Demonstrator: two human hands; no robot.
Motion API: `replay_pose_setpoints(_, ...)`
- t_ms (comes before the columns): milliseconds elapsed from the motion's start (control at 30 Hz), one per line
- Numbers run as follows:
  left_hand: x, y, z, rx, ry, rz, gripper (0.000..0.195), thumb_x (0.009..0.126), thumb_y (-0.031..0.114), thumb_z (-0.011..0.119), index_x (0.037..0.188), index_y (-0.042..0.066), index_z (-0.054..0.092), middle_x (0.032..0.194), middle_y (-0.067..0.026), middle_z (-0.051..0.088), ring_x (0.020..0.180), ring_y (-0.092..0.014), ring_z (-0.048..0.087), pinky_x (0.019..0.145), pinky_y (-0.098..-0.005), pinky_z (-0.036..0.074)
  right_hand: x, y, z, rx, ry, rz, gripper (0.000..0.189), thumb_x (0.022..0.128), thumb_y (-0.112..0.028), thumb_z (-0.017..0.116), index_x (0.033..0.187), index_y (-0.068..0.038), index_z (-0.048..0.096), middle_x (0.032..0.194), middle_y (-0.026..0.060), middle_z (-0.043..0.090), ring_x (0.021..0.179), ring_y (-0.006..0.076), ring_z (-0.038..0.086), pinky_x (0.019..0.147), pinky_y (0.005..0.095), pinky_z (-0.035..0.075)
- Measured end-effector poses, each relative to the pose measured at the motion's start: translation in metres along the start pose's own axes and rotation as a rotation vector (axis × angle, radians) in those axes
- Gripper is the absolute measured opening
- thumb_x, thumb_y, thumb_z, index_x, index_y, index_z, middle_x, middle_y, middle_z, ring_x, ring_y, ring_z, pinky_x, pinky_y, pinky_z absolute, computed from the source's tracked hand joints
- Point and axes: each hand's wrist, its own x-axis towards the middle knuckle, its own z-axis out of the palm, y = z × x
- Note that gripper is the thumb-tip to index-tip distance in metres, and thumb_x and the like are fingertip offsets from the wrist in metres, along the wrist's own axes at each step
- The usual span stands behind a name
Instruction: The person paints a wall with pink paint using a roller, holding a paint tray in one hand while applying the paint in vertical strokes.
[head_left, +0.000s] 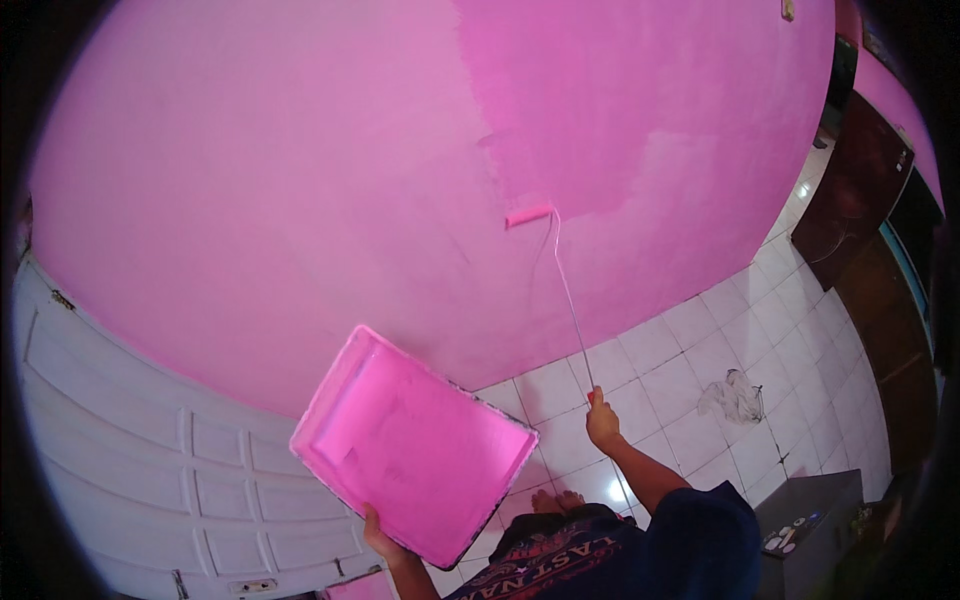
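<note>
My right hand is closed around the red handle of a long-framed paint roller. The roller's pink sleeve rests at the wall, just below a patch of darker, wet-looking pink on the paler pink wall. With my left hand I grip the lower edge of a paint tray, thumb over the rim. Pink paint coats the tray's inside, with a pool towards its upper left end. The tray is held out in front of the wall, tilted in view.
A white panelled door stands at the left. On the white tiled floor lies a crumpled pale cloth. A dark cabinet with small items on top is at the lower right. Brown wooden furniture lines the far right. My bare feet are below.
</note>
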Motion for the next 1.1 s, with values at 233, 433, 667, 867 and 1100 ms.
replay_pose_setpoints(233, -0.013, 0.009, 0.002, 0.018, 0.027, -0.009, 0.059, 0.103, 0.038, 0.046, 0.141, -0.006, 0.040, 0.133, -0.0201, 0.055, 0.121, -0.034, 0.055, 0.105, -0.0454, 0.042, -0.004, -0.002, 0.006, -0.105, -0.112, 0.203, 0.065, 0.093, -0.007, 0.048, 0.152, -0.010, 0.020, 0.108, 0.0339, 0.060, 0.094, 0.0483, 0.065, 0.082, 0.0551, 0.053)
replay_pose_setpoints(433, -0.011, 0.009, -0.003, 0.003, 0.026, -0.024, 0.058, 0.103, 0.038, 0.047, 0.141, -0.005, 0.040, 0.134, -0.0204, 0.054, 0.121, -0.034, 0.054, 0.105, -0.0459, 0.042, 0.042, -0.066, -0.023, 0.006, 0.091, 0.049, 0.059, 0.092, -0.007, 0.049, 0.147, -0.007, 0.027, 0.102, 0.0329, 0.061, 0.086, 0.0491, 0.064, 0.075, 0.0575, 0.052)
replay_pose_setpoints(667, -0.010, 0.015, 0.009, -0.004, -0.042, -0.040, 0.060, 0.103, 0.040, 0.045, 0.142, -0.004, 0.039, 0.135, -0.0205, 0.053, 0.122, -0.035, 0.054, 0.106, -0.0467, 0.042, 0.103, -0.136, -0.072, 0.077, 0.180, 0.005, 0.045, 0.101, -0.015, 0.038, 0.145, -0.010, 0.030, 0.111, 0.0333, 0.060, 0.095, 0.0491, 0.063, 0.083, 0.0561, 0.051)
replay_pose_setpoints(867, -0.013, 0.019, 0.019, 0.020, -0.049, -0.062, 0.060, 0.103, 0.041, 0.045, 0.143, -0.003, 0.038, 0.136, -0.0192, 0.053, 0.122, -0.034, 0.053, 0.105, -0.0470, 0.042, 0.050, -0.035, 0.007, 0.027, 0.163, 0.047, 0.054, 0.096, -0.008, 0.043, 0.148, -0.009, 0.026, 0.107, 0.0348, 0.060, 0.092, 0.0489, 0.064, 0.080, 0.0565, 0.052)
replay_pose_setpoints(1100, -0.018, 0.025, 0.005, 0.049, 0.016, -0.022, 0.060, 0.103, 0.040, 0.046, 0.144, -0.002, 0.037, 0.135, -0.0185, 0.053, 0.122, -0.034, 0.054, 0.104, -0.0467, 0.042, 0.027, -0.032, 0.025, -0.068, -0.023, 0.208, 0.057, 0.096, -0.004, 0.045, 0.149, -0.010, 0.025, 0.111, 0.0383, 0.057, 0.092, 0.0494, 0.066, 0.081, 0.0525, 0.055)
